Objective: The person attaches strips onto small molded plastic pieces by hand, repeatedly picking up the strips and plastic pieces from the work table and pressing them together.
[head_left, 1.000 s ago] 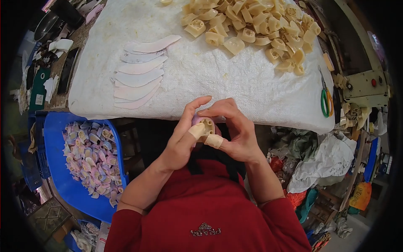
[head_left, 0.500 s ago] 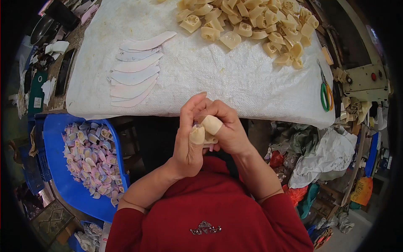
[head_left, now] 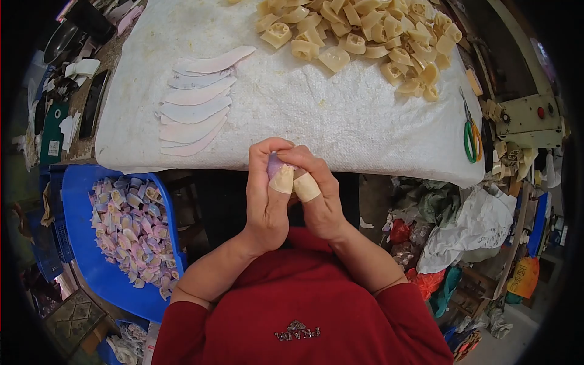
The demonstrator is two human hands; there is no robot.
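Between my two hands, just off the table's front edge, is a small piece with a purple surface (head_left: 275,165), mostly covered by my fingers. My left hand (head_left: 266,204) is closed around its left side. My right hand (head_left: 320,198) is closed on its right side, fingertips meeting those of the left at the top. Both thumbs wear pale yellow covers and lie side by side. Beyond the hands, curved pale pink and bluish strips (head_left: 196,113) lie in an overlapping column on the white cloth (head_left: 292,115).
Many cream-coloured hollow pieces (head_left: 371,27) are heaped at the back right. Green-and-orange scissors (head_left: 472,137) lie at the right edge. A blue basin (head_left: 82,234) with pink-purple pieces (head_left: 131,228) stands lower left. Plastic bags (head_left: 471,228) are piled lower right.
The piece was turned between my hands, its holed cream side visible at first and now its purple surface. My hands have closed tighter around it, thumbs side by side. The view shifted slightly.
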